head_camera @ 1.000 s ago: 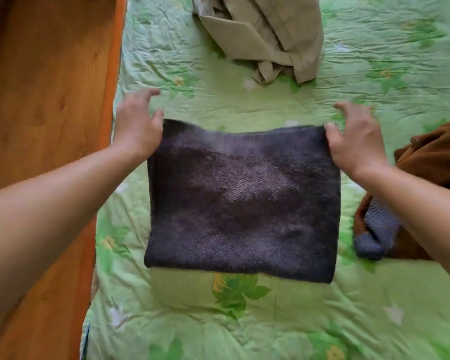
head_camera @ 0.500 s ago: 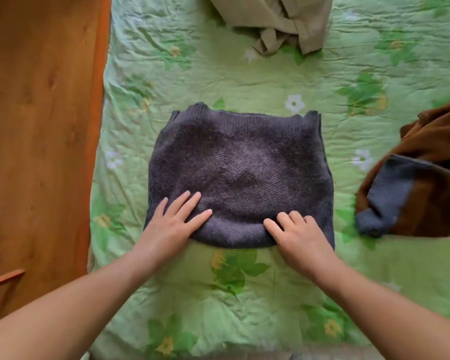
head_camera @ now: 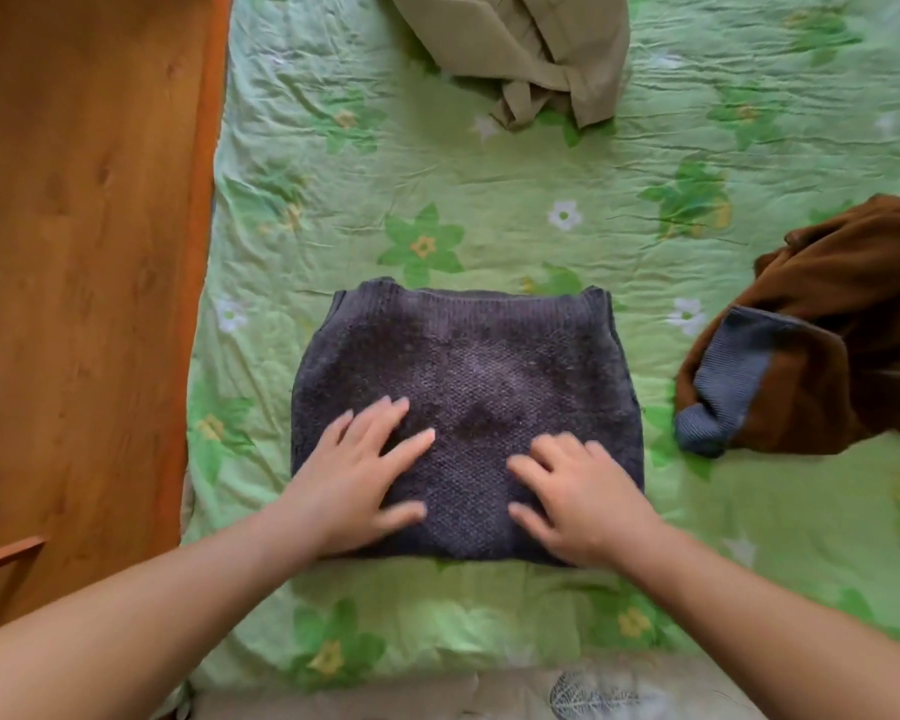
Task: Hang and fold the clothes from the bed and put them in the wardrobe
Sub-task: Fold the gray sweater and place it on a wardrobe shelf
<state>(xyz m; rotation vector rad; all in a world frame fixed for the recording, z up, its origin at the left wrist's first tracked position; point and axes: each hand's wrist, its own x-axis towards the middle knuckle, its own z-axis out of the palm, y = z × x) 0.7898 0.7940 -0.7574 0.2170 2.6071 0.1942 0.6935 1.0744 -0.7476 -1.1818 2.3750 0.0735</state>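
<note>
Both hands lie on the folded sweater (head_camera: 489, 366), which sits square on the bed (head_camera: 437, 189), toward its near edge and closer to the side by the wooden floor (head_camera: 74, 252). The left hand (head_camera: 357, 475) has its fingers spread and straight on the knit. The right hand (head_camera: 578, 491) rests beside it with fingers a little bent, pressing down. Neither one grips the cloth; both are released and only bear on it.

I judge the step in hand to be the last smoothing of this fold, since the sweater already looks like a compact rectangle with its ribbed edge at the far side.

From my seat, the next move calls for sliding a hand under each side of the bundle. I would lift it level so the layers do not slip open, then carry it to the wardrobe, which I cannot see from this view.

Plenty is left to do. A crumpled beige garment (head_camera: 531, 49) lies at the far side of the bed. A brown garment (head_camera: 853, 330) with a blue-grey cuff lies bunched to the right, near the sweater but not touching it.
</note>
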